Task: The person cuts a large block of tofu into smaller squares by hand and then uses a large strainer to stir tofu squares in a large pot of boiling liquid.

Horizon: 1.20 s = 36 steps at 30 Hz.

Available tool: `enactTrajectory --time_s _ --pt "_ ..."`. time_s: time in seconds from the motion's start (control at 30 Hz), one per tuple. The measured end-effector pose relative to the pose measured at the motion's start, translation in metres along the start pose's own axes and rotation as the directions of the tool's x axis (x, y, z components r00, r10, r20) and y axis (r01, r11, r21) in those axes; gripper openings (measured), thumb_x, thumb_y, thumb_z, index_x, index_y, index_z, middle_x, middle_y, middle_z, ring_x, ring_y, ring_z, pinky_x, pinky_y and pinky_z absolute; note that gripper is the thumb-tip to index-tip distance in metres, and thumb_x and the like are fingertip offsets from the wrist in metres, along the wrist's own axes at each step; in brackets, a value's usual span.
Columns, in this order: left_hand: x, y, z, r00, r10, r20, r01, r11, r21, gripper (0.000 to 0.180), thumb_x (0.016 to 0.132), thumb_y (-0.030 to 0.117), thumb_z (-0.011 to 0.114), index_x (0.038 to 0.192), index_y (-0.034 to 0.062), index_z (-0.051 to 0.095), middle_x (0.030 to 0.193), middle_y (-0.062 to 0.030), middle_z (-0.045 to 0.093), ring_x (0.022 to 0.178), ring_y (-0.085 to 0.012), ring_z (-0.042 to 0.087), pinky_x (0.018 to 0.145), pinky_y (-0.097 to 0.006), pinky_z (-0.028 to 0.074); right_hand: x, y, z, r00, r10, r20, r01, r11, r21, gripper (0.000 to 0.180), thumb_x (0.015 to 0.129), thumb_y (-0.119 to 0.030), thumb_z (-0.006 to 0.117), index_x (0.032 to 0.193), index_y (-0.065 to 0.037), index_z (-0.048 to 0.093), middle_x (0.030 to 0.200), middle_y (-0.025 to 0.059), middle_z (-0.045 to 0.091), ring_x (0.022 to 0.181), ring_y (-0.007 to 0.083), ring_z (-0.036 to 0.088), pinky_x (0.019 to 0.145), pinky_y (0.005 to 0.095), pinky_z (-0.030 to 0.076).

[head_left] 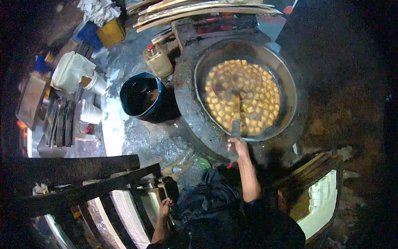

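My right hand (238, 147) is wrapped round the dark handle of a long-handled skimmer (236, 110). The broad round head of the skimmer is in the far half of a large wok (292, 89), among many golden fried cubes that look like tofu (259, 106). Brown liquid shows round the cubes and steam blurs the far part. My left hand (166, 205) is low on the left, beside a wooden rack, its fingers curled in; whether it holds anything is hidden.
The wok sits in a round dark stove (186, 93). A black bucket (141, 95) and a red-capped jerrycan (159, 62) stand left of it. Wooden racks of white blocks (128, 211) flank me; another white slab (323, 207) is at right. Long wood planks (203, 14) lie beyond.
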<state>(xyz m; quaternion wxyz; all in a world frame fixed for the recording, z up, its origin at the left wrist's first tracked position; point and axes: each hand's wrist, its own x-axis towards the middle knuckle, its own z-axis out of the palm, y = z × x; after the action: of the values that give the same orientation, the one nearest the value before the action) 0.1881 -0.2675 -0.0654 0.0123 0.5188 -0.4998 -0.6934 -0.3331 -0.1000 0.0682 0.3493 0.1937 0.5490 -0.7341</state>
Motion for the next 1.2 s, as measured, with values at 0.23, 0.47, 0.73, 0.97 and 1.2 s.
enactTrajectory --time_s 0.23,0.47,0.73,0.97,1.2 --pt "-0.01 0.059 0.021 0.996 -0.079 -0.042 0.075 0.993 -0.088 0.027 0.092 0.027 0.056 0.105 0.0029 0.055 0.088 -0.0039 0.058 0.087 -0.016 0.058 0.076 -0.031 0.048 0.093 -0.004 -0.004 0.986 0.139 0.087 -0.138 0.99 -0.016 0.01 0.081 -0.01 0.055 0.08 -0.002 0.05 0.064 0.0064 0.053 0.048 0.0157 0.052 0.043 0.0311 0.046" --pt "-0.003 0.129 0.051 0.991 -0.066 -0.119 0.075 0.995 0.07 0.024 0.092 0.029 0.054 0.109 0.012 0.054 0.095 0.0008 0.059 0.081 -0.011 0.056 0.069 -0.031 0.048 0.125 0.001 -0.005 0.996 0.091 0.007 -0.091 0.996 0.026 0.007 0.083 -0.01 0.053 0.082 -0.005 0.048 0.062 0.0044 0.051 0.048 0.0157 0.051 0.042 0.0303 0.046" --pt "0.0 0.05 0.025 0.993 -0.111 -0.035 0.11 0.993 -0.036 0.02 0.092 0.027 0.055 0.106 0.0119 0.053 0.096 -0.0014 0.059 0.088 -0.016 0.06 0.069 -0.033 0.05 -0.011 0.027 -0.022 1.0 -0.011 0.004 0.012 0.976 -0.219 0.006 0.078 -0.007 0.056 0.081 -0.003 0.053 0.057 0.0033 0.052 0.047 0.0142 0.051 0.044 0.0282 0.044" --pt "0.008 0.052 0.033 0.995 -0.056 0.086 0.064 0.993 -0.097 0.02 0.092 0.028 0.056 0.096 0.008 0.056 0.089 -0.0018 0.058 0.088 -0.017 0.06 0.065 -0.03 0.051 -0.043 0.062 -0.043 0.987 0.148 -0.068 -0.154 0.984 -0.093 0.009 0.08 -0.003 0.054 0.087 -0.001 0.049 0.071 0.0083 0.055 0.049 0.0159 0.052 0.04 0.0314 0.045" --pt "0.027 0.1 0.04 1.0 -0.012 -0.001 0.012 1.0 -0.002 0.027 0.091 0.033 0.056 0.102 0.0087 0.055 0.098 -0.0001 0.061 0.086 -0.0128 0.058 0.063 -0.03 0.051 0.024 0.048 -0.041 0.998 0.056 -0.035 -0.061 0.985 -0.162 0.004 0.081 -0.007 0.053 0.08 -0.003 0.052 0.066 0.0067 0.055 0.049 0.0155 0.052 0.043 0.0305 0.045"
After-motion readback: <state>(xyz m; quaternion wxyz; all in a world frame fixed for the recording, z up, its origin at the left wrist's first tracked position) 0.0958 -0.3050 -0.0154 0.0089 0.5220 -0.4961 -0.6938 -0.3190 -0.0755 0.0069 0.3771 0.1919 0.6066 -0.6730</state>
